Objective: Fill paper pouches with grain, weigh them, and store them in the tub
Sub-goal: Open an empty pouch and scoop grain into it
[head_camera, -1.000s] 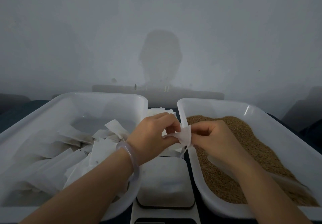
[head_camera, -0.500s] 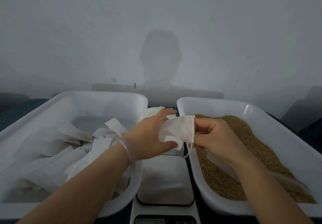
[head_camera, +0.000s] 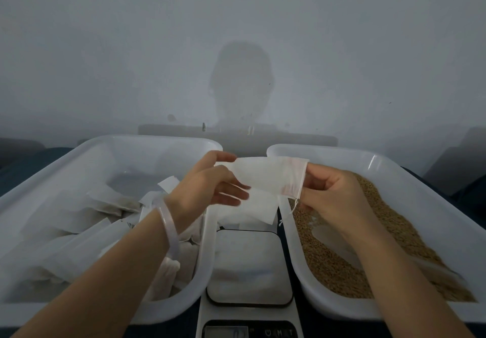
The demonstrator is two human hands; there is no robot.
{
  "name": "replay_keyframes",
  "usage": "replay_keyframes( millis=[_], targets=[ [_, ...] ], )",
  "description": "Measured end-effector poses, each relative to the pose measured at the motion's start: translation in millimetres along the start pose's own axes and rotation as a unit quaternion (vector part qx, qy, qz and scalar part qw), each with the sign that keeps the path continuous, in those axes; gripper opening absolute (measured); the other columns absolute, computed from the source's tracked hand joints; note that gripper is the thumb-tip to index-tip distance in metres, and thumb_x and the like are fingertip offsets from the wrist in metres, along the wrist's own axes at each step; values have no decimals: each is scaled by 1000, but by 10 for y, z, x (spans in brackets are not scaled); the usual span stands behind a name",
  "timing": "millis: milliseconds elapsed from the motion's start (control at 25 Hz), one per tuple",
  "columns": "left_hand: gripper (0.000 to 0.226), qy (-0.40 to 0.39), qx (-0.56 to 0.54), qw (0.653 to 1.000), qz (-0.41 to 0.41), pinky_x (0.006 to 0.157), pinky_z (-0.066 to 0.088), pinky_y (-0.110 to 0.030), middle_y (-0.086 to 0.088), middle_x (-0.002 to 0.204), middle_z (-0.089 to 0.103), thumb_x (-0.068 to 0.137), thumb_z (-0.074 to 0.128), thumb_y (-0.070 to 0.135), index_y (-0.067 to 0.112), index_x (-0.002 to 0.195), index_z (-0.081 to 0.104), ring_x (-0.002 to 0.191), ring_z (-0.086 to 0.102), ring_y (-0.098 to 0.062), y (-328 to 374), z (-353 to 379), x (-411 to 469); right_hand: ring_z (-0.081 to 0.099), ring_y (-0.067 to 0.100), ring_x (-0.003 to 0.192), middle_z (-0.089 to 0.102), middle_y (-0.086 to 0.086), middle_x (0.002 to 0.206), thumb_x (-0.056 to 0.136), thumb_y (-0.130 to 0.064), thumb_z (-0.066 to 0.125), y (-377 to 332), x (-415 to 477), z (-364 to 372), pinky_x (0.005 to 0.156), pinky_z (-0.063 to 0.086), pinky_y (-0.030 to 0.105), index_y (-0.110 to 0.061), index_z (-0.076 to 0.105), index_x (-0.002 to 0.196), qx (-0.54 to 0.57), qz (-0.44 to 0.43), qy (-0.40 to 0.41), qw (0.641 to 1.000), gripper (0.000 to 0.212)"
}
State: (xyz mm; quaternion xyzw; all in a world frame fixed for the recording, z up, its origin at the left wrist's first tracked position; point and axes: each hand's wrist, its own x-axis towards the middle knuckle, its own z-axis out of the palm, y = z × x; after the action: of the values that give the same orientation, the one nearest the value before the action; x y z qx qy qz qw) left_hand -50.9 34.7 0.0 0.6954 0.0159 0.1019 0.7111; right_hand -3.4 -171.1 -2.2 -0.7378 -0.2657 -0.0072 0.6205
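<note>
Since the white paper drawstring pouch, bunched a second ago, now stretches flat mid-frame, pinched by left hand and right hand, filling seems next.

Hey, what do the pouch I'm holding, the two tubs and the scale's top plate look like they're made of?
Pouch: thin, matte white paper or a nonwoven fibre. It bends softly and holds fold lines.
Left tub and right tub: probably white, semi-glossy plastic, going by the rounded moulded rims and faint glints.
Scale plate: smooth and slightly reflective. It could be metal or glass, and I cannot tell which.
</note>
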Motion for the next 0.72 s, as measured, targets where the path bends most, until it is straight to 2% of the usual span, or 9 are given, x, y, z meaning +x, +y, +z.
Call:
replay_keyframes(
  millis=[80, 200, 280, 320, 400, 480, 520, 600, 720],
  targets=[
    [22, -18, 4, 1000, -4, 61, 58, -30, -6, 68, 70, 92, 50, 2, 13, 112, 50, 62, 67, -20, 24, 19, -19, 46, 4, 46, 60, -6, 56, 67, -27, 79, -8, 10, -13, 47, 40, 15, -40, 74, 94, -12, -9, 13, 1000, 31],
    [28, 63, 25, 997, 46, 57, 54, -24, 3, 57, 63, 88, 55, -5, 8, 112, 53, 52, 60, -12, 13, 26, 4, 46, 3, 44, 60, -8, 55, 69, -23, 79, -12, 20, -53, 46, 41, 13, -41, 73, 97, -12, -14, 44, 999, 34],
    [23, 140, 97, 974, 150, 65, 50, -23, 7, 69, 63, 87, 62, 7, 15, 106, 53, 65, 60, -7, 18, 0, -6, 55, 9, 49, 67, -9, 62, 70, -22, 79, -28, -5, -38, 49, 46, 17, -43, 72, 97, -33, -26, 22, 999, 35],
    [32, 144, 193, 942, 233, 74, 47, -19, 8, 85, 63, 81, 70, 18, 21, 107, 51, 80, 59, -5, 13, -10, -34, 62, 17, 56, 70, -6, 67, 71, -22, 80, -26, -24, -13, 51, 51, 26, -44, 72, 97, -64, -39, -1, 997, 35],
    [73, 41, 364, 866, 341, 96, 36, -16, 6, 120, 52, 64, 80, 42, 24, 124, 43, 111, 47, -6, -24, 21, -63, 62, 28, 65, 68, 2, 70, 74, -18, 78, -7, -50, 45, 59, 52, 43, -38, 73, 98, -141, -66, -49, 987, 31],
    [104, -79, 490, 806, 324, 107, 21, -19, 2, 138, 41, 56, 81, 55, 20, 140, 32, 126, 33, -8, -66, 114, -54, 59, 25, 64, 64, 4, 69, 81, -11, 70, 22, -41, 68, 60, 51, 43, -26, 72, 90, -188, -68, -109, 974, 17],
    [107, -107, 526, 786, 307, 106, 16, -17, 2, 140, 41, 57, 80, 56, 18, 143, 30, 128, 32, -9, -89, 167, -57, 58, 20, 63, 63, 3, 69, 84, -10, 66, 36, -38, 63, 59, 50, 39, -23, 72, 85, -201, -69, -135, 968, 14],
    [93, -109, 549, 767, 314, 102, 17, -16, 0, 133, 50, 64, 78, 49, 14, 139, 36, 122, 40, -15, -119, 226, -72, 54, 10, 59, 63, -4, 69, 88, -10, 60, 32, -44, 62, 58, 46, 26, -23, 73, 84, -207, -83, -148, 964, 19],
    [61, -111, 538, 762, 343, 94, 28, -19, -3, 115, 60, 71, 74, 33, 10, 123, 52, 105, 54, -20, -125, 202, -109, 52, 1, 57, 63, -16, 66, 90, -11, 57, 4, -55, 86, 55, 41, 13, -40, 70, 87, -192, -78, -165, 964, 32]
  ],
)
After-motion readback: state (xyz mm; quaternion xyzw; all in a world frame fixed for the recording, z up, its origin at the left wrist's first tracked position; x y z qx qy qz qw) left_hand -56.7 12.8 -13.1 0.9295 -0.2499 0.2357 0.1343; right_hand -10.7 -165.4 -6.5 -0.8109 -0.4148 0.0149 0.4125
